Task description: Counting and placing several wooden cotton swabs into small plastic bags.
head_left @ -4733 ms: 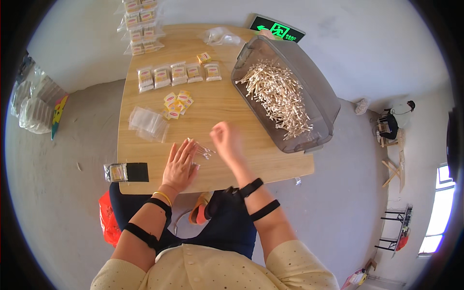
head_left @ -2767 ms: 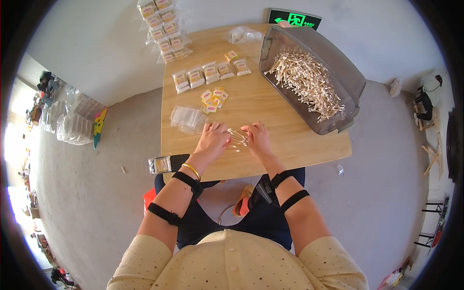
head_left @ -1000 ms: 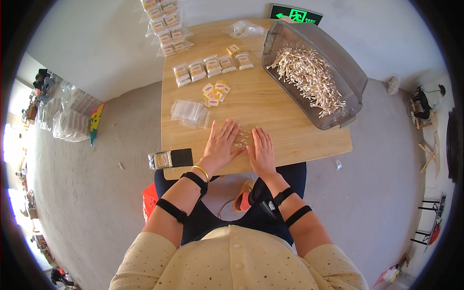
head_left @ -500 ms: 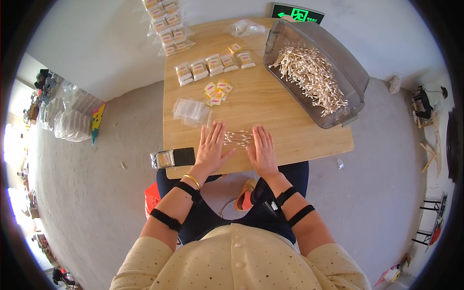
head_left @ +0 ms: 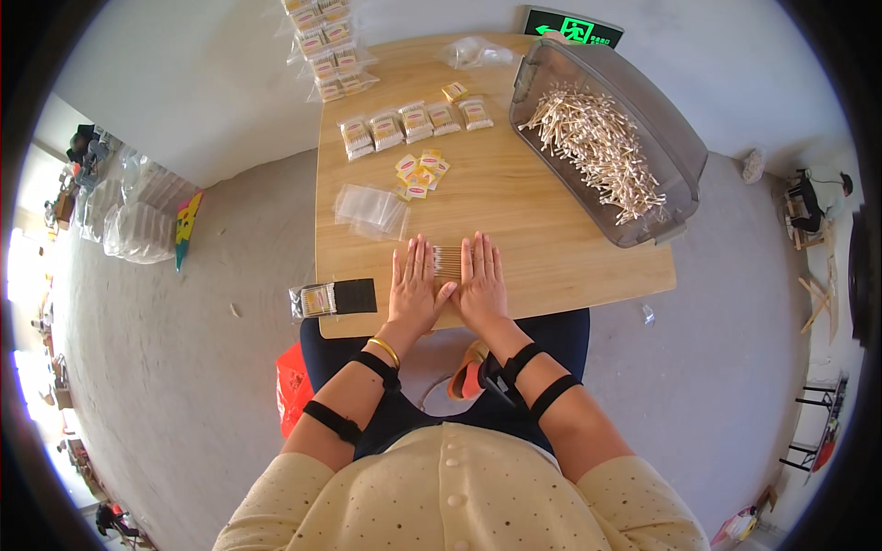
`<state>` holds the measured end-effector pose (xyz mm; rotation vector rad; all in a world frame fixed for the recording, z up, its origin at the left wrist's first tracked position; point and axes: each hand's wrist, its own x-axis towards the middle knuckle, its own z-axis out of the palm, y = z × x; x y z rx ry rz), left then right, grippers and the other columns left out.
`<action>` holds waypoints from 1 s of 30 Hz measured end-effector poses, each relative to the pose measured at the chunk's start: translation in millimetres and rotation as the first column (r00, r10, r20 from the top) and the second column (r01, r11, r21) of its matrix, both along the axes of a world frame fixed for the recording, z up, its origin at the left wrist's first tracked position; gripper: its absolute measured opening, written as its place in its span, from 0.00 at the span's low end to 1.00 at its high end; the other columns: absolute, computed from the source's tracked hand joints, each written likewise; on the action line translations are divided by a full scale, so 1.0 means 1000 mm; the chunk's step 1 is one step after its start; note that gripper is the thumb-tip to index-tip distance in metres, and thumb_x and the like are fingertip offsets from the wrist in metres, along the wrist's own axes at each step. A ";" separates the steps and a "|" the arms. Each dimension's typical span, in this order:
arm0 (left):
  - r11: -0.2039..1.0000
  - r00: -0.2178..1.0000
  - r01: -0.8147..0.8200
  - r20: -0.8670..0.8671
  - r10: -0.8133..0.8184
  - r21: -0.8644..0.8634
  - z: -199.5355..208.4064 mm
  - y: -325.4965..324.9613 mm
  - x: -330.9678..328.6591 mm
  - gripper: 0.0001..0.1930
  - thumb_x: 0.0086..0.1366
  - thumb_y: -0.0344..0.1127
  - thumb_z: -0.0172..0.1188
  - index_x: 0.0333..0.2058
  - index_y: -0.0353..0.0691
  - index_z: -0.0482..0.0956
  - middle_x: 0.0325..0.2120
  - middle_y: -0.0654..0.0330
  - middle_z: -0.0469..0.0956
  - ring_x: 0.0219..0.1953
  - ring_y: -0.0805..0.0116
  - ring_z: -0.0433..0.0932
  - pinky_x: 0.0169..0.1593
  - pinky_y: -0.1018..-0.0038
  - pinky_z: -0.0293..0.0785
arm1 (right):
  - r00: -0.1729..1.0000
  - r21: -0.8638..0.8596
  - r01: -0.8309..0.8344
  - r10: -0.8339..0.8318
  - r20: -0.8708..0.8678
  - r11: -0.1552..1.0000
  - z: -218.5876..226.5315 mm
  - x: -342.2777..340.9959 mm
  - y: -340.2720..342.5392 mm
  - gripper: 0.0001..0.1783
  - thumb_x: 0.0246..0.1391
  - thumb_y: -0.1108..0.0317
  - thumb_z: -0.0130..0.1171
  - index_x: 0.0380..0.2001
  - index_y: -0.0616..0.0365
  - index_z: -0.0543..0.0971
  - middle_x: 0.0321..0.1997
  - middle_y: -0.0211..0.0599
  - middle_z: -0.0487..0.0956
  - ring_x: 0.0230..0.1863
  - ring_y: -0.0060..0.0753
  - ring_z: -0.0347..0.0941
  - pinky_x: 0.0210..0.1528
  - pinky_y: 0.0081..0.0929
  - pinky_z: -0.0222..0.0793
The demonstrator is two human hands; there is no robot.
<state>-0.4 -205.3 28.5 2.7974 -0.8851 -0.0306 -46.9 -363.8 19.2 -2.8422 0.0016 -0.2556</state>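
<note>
A small bunch of cotton swabs lies side by side on the wooden table, near its front edge. My left hand rests flat against the left ends of the swabs, fingers straight and pointing away from me. At their right ends my right hand lies flat in the same way, partly covering the tips. The thumbs nearly meet just below the bunch. Both hands are open, with the swabs lined up between them. Beyond my left hand are flat clear plastic bags and a loose pile of yellow and white cards.
A grey bin of loose cotton swabs stands at the back right. Filled swab packs form a row at the back left, near stacked packs. A black pouch with a pack sits at the left front edge.
Both hands have moved closer together, the right one shifting left, and the swabs between them are now squeezed into a narrower, more even bunch. The view has shifted slightly.
</note>
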 end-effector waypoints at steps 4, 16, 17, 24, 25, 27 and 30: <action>0.989 1.000 0.017 0.005 -0.017 -0.144 0.002 -0.004 -0.001 0.46 0.74 0.67 0.37 0.74 0.32 0.48 0.76 0.46 0.45 0.79 0.55 0.40 0.78 0.51 0.33 | 1.000 0.032 -0.004 0.003 0.006 0.999 -0.002 -0.001 -0.002 0.50 0.58 0.53 0.58 0.74 0.69 0.51 0.79 0.65 0.48 0.81 0.61 0.40 0.81 0.53 0.37; 0.982 0.982 0.190 0.014 -0.190 -0.003 0.018 -0.009 0.008 0.42 0.74 0.65 0.38 0.75 0.37 0.50 0.76 0.55 0.49 0.79 0.58 0.42 0.78 0.49 0.33 | 1.000 0.130 -0.015 0.011 0.027 0.991 0.015 -0.028 -0.030 0.48 0.64 0.46 0.56 0.73 0.69 0.52 0.78 0.65 0.51 0.80 0.61 0.43 0.80 0.54 0.40; 0.983 0.983 0.184 -0.007 -0.183 0.024 0.014 -0.009 0.009 0.43 0.74 0.66 0.37 0.75 0.38 0.49 0.76 0.56 0.49 0.79 0.59 0.42 0.78 0.50 0.32 | 0.999 0.127 -0.021 0.016 0.043 0.992 0.013 -0.029 -0.029 0.48 0.64 0.46 0.56 0.73 0.70 0.52 0.77 0.65 0.52 0.80 0.62 0.43 0.80 0.54 0.40; 0.993 0.998 0.069 0.017 -0.067 -0.092 0.018 -0.002 0.020 0.45 0.74 0.66 0.37 0.75 0.34 0.47 0.77 0.52 0.47 0.79 0.57 0.40 0.78 0.50 0.31 | 0.999 0.074 -0.037 0.037 0.006 0.997 0.014 -0.025 -0.009 0.49 0.63 0.44 0.57 0.72 0.70 0.53 0.76 0.65 0.54 0.79 0.62 0.46 0.79 0.53 0.41; 0.997 0.999 0.051 0.021 -0.050 -0.059 0.015 0.002 0.022 0.45 0.74 0.67 0.37 0.75 0.34 0.47 0.77 0.51 0.47 0.79 0.57 0.40 0.78 0.50 0.30 | 0.999 0.080 -0.023 0.022 0.025 0.997 0.014 -0.021 -0.007 0.49 0.62 0.44 0.57 0.72 0.70 0.53 0.77 0.65 0.54 0.79 0.62 0.46 0.79 0.53 0.41; 0.999 0.998 0.048 0.039 -0.048 0.013 0.010 0.008 0.021 0.47 0.73 0.68 0.36 0.74 0.32 0.47 0.77 0.50 0.46 0.79 0.58 0.38 0.78 0.50 0.29 | 0.998 0.095 0.002 -0.008 0.064 0.996 0.014 -0.012 -0.005 0.50 0.61 0.44 0.58 0.73 0.70 0.53 0.77 0.64 0.54 0.79 0.62 0.46 0.80 0.53 0.41; 0.993 0.996 0.069 0.042 -0.073 0.093 0.010 0.012 0.016 0.49 0.72 0.71 0.35 0.74 0.30 0.46 0.77 0.48 0.44 0.80 0.58 0.35 0.78 0.50 0.26 | 1.000 0.104 -0.003 0.004 -0.010 0.995 0.013 -0.006 -0.006 0.51 0.61 0.46 0.57 0.74 0.69 0.51 0.78 0.65 0.50 0.81 0.60 0.42 0.80 0.52 0.38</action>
